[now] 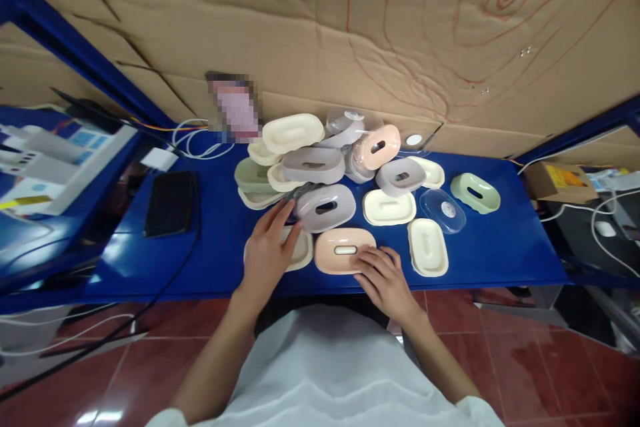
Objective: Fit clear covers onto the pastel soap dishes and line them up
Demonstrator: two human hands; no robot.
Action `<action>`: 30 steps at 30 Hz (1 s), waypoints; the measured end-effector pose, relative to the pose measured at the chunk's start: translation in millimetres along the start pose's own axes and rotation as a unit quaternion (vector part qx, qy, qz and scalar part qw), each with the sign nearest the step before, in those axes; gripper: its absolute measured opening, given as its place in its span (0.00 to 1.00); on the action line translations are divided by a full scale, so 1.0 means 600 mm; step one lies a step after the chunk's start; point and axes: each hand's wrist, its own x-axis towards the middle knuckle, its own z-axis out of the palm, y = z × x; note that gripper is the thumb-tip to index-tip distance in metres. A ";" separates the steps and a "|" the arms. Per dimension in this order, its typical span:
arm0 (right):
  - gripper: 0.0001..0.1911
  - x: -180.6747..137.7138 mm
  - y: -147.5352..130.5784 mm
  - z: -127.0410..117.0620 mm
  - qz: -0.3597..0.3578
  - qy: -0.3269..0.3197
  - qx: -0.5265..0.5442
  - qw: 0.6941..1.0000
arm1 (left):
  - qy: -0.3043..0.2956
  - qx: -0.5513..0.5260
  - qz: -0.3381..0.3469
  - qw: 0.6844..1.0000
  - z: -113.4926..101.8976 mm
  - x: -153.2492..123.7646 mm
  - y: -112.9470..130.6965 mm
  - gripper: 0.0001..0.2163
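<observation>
My left hand (270, 247) is at the left end of a grey oval soap-dish piece (327, 207), its thumb and fingers spread apart. A cream soap dish (303, 250) lies partly hidden under that hand. My right hand (383, 277) rests on the right end of a peach soap-dish piece (340, 240) with a slot in its middle; the fingers look loosely stretched over it. Close by on the right are a cream dish (429, 247), another cream dish (389, 207) and a clear oval lid (444, 210) with a round white sticker.
Behind is a pile of grey, cream and green pieces (314, 165), topped by a peach one (377, 147). A green piece (476, 193) sits right on the blue table (520, 247). At left are a black flat device (170, 203), cables and a white adapter (159, 159). Cardboard (300, 33) walls the back.
</observation>
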 end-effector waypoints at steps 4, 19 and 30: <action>0.14 0.010 -0.004 0.007 0.018 0.006 0.021 1.000 | 0.001 -0.061 0.043 0.997 -0.013 0.004 -0.002 0.16; 0.39 0.022 -0.002 0.011 0.078 -0.003 0.054 0.995 | -0.030 -0.043 0.037 0.998 0.031 0.018 0.062 0.24; 0.48 0.000 0.012 0.024 0.040 0.039 0.002 0.998 | -0.172 -0.120 0.248 0.946 -0.009 -0.035 0.040 0.22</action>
